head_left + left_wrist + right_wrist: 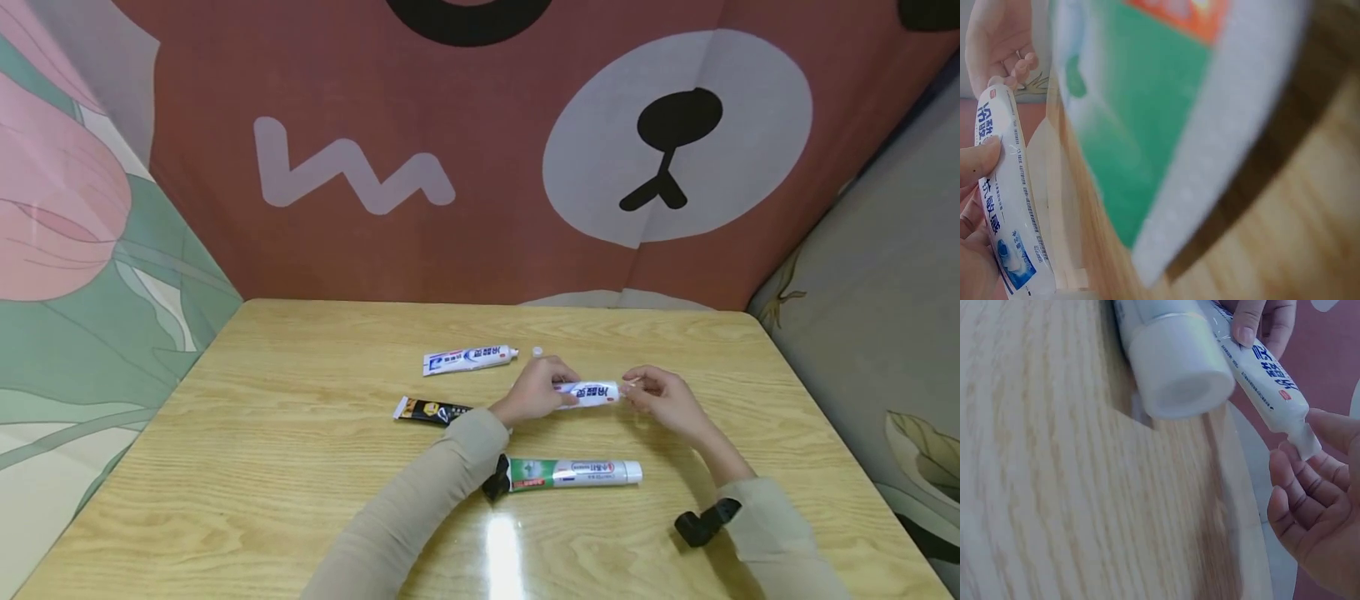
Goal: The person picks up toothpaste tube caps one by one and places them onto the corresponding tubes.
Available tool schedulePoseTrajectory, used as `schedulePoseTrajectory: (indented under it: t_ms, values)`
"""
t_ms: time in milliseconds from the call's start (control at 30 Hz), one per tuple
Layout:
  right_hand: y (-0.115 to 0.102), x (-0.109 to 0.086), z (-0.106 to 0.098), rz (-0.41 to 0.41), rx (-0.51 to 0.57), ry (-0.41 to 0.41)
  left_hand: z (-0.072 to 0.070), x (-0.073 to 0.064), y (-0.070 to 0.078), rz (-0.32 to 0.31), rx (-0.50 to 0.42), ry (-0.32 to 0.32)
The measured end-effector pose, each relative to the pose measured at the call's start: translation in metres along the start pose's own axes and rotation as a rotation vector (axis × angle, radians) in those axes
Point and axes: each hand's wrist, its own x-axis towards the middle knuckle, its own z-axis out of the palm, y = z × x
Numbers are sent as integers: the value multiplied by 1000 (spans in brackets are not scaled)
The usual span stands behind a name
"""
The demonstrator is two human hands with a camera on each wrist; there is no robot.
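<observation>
My left hand grips a white toothpaste tube with blue lettering around its body, thumb on the printed face. The tube is held level, its narrow end toward the right. At that end my right hand pinches the small white cap between thumb and fingertips; the other fingers are loosely bent. Behind the left hand lies a similar white toothpaste tube, its nozzle bare, with a loose white cap close by.
A black tube lies left of the left wrist, partly hidden by the sleeve. Nearer me is a larger green and white toothpaste tube with a wide white cap. All lie on the wooden table, with a printed cloth rising behind it.
</observation>
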Motion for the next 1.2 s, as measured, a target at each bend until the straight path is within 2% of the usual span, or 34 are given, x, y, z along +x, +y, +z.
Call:
schedulePoseTrajectory:
  t_ms: [100, 233, 467, 533, 600, 767, 867, 1000, 1200]
  values:
    - [0, -1, -2, -16, 22, -19, 0, 0, 2, -4, -9, 7]
    - [1, -2, -3, -7, -36, -8, 0, 1, 4, -1, 10, 1]
    - [3, -1, -1, 128, -97, 25, 2, 2, 8, 21, 44, -8]
    - [2, -1, -1, 117, -67, 33, 2, 2, 8, 21, 43, -4]
    - [0, -3, -2, 72, -18, 30, 2, 2, 9, 18, 37, -3]
    - [-4, -7, -8, -28, 119, -39, 1, 1, 9, 4, 11, 10]
    - [-3, -8, -10, -28, 140, -72, -1, 0, 10, -4, -5, 17]
    - [-3, -9, -11, -13, 103, -76, -1, -1, 11, 4, 3, 0]
    - [-5, -8, -7, 84, 91, -45, -1, -2, 15, 30, 20, 0]
